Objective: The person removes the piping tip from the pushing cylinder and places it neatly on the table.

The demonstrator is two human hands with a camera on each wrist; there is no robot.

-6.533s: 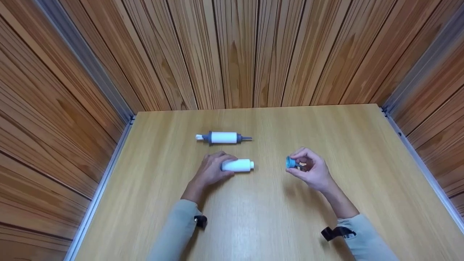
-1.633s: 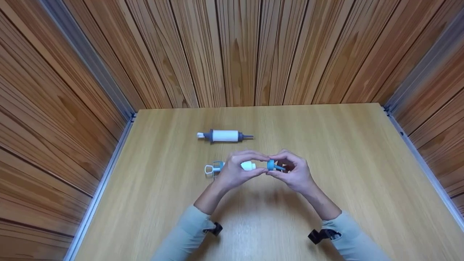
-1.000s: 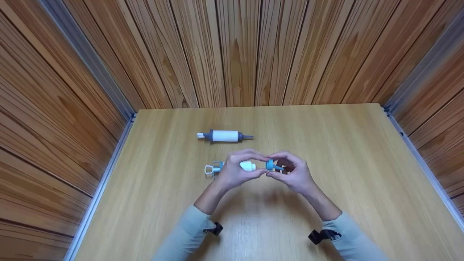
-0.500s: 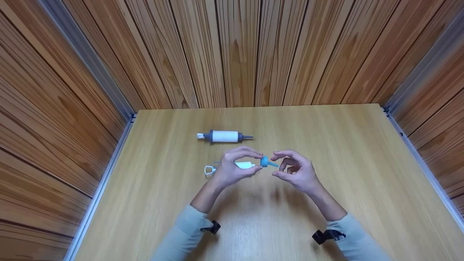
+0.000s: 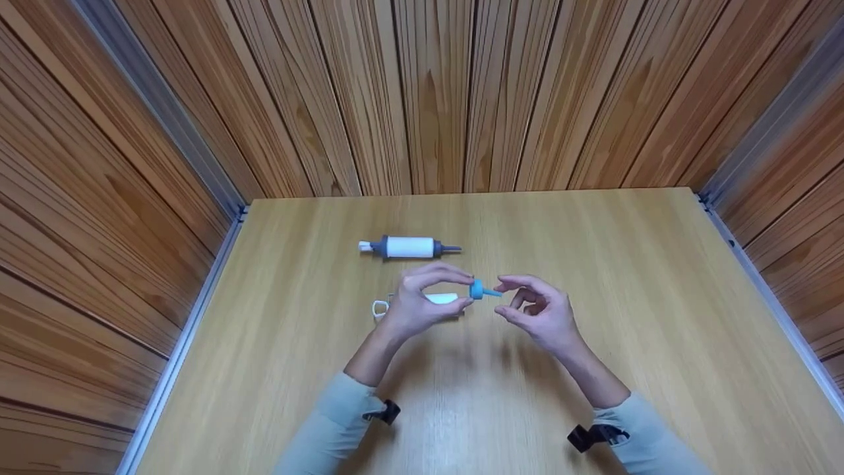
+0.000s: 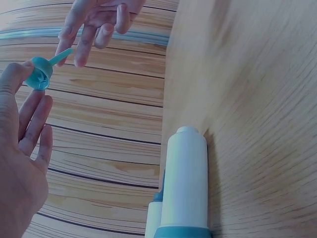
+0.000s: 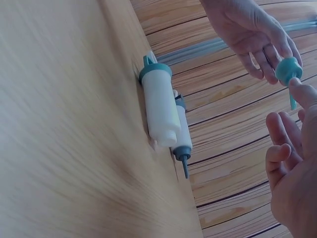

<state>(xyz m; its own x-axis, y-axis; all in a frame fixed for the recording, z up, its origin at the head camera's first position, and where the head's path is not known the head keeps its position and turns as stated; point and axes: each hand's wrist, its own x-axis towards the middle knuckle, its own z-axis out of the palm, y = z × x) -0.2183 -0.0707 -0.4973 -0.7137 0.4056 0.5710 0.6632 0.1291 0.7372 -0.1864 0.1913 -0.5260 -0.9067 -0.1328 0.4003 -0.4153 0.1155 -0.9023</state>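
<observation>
My left hand (image 5: 410,302) pinches a light blue nozzle cap (image 5: 477,289) by its wide base, between thumb and fingertip, above the table. Its thin spout points right, towards my right hand (image 5: 542,309). That hand's thumb and index finger stand apart around the spout's tip; whether a finger touches it I cannot tell. Beneath the left hand lies a white syringe-like barrel (image 5: 442,299) with a bare neck, partly hidden in the head view. A pale loop handle (image 5: 380,309) sticks out at its left end. In the left wrist view the nozzle cap (image 6: 39,74) shows its hollow underside.
Farther back on the wooden table (image 5: 593,251) lies a similar white barrel (image 5: 410,247) with dark grey ends and a thin grey spout. Wood-panelled walls (image 5: 428,99) with metal corner rails enclose the table at the back and sides.
The nozzle cap has passed from my right hand to my left, moving left and turning slightly. My right fingers have let go of its base. The barrel lies on the table as before.
</observation>
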